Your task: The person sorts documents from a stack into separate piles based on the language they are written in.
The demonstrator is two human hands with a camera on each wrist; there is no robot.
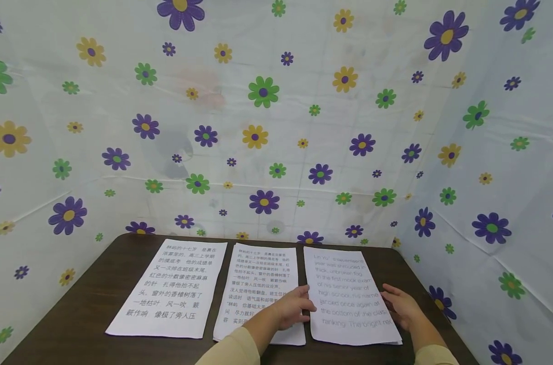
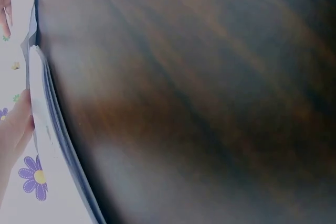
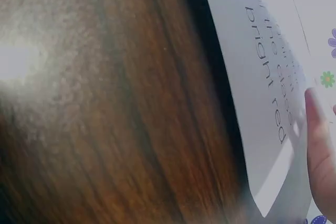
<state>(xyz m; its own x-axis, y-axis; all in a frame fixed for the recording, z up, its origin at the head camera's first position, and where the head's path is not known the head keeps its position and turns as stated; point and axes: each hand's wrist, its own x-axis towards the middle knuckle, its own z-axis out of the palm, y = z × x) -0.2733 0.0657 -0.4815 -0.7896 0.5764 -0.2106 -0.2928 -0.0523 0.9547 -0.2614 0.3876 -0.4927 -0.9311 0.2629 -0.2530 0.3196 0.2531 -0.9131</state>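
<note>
At the lower right of the head view, a page of English print (image 1: 342,299) lies on a dark table (image 1: 98,284) between two hands. The left hand (image 1: 291,308), fingers loosely extended, reaches over the middle Chinese-printed stack (image 1: 258,268) to the page's left edge. The right hand (image 1: 403,307), fingers spread, is at its right edge; whether it touches, I cannot tell. Another Chinese-printed page (image 1: 171,289) lies lower left.
</note>
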